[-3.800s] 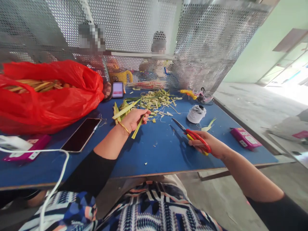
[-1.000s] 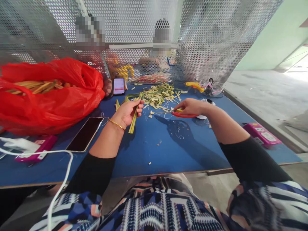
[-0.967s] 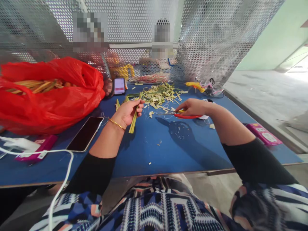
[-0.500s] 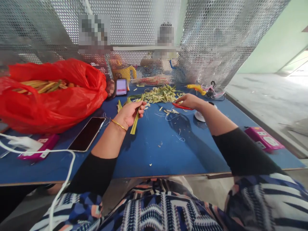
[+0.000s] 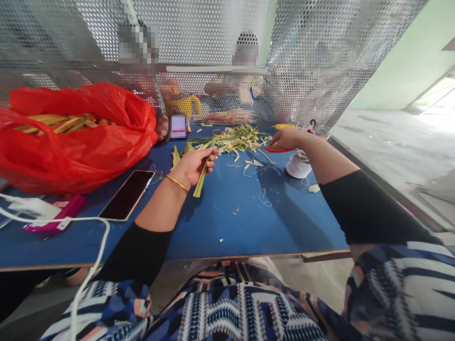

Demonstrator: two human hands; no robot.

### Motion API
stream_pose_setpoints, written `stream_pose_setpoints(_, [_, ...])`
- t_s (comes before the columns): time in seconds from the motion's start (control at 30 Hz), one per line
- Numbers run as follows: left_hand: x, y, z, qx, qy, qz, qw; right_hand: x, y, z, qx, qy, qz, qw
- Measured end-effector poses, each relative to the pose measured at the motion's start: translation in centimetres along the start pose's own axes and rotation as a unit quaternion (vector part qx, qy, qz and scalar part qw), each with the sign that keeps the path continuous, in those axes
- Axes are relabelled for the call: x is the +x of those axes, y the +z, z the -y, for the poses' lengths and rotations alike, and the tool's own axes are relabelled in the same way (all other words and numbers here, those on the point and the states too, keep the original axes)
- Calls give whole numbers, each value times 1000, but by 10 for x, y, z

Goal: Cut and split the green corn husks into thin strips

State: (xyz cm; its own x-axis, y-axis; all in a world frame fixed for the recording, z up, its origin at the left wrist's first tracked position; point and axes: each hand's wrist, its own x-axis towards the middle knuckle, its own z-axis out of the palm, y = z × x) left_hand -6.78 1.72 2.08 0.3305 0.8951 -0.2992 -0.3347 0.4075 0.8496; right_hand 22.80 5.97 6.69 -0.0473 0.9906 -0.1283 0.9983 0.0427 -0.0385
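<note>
My left hand [image 5: 196, 166], with a gold bangle at the wrist, is closed around a small bundle of yellow-green leaf strips [image 5: 200, 186], held slanting over the table. To the right, my right hand [image 5: 287, 138] is closed on a slim red-handled tool [image 5: 278, 149]; its working end cannot be made out. A pale thin strip [image 5: 267, 156] lies just below its tip. Between and behind both hands spreads a pile of cut leaf scraps [image 5: 241, 138]. A white spool of thread [image 5: 298, 166] stands under my right forearm.
A red plastic bag [image 5: 76, 158] full of leaf strips fills the left side. Near it lie a dark phone [image 5: 128, 195], a pink packet [image 5: 69, 214] and a white cable [image 5: 103, 246]. A lit phone [image 5: 178, 127] leans at the back, before a perforated metal screen [image 5: 213, 40].
My right hand has moved right with the red-handled tool, away from my left hand. The spool shows more plainly, and my right sleeve now covers the packet at right. My left hand has barely moved.
</note>
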Motion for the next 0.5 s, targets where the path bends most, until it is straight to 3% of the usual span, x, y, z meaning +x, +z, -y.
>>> stream_pose_setpoints(0.1, [-1,1,-1,3,2,-3,1000,-4,-6,-8,26,-13,37,999])
stream_pose_setpoints(0.2, [-1,2,-1,8,-2,2,1000,-16,-12,-6,100,-65,216,969])
stream_pose_setpoints(0.27, [-1,3,0,8,-5,4,1000,-17,-13,-2,116,-65,291,947])
stream_pose_setpoints(0.33, [-1,3,1,9,-5,6,1000,-10,-13,-1,101,-34,267,958])
stream_pose_setpoints(0.43, [-2,3,0,9,-4,4,1000,5,-12,-7,14,22,102,994])
stream_pose_setpoints(0.5, [-2,3,-1,8,-4,2,1000,8,-10,-13,-5,22,36,999])
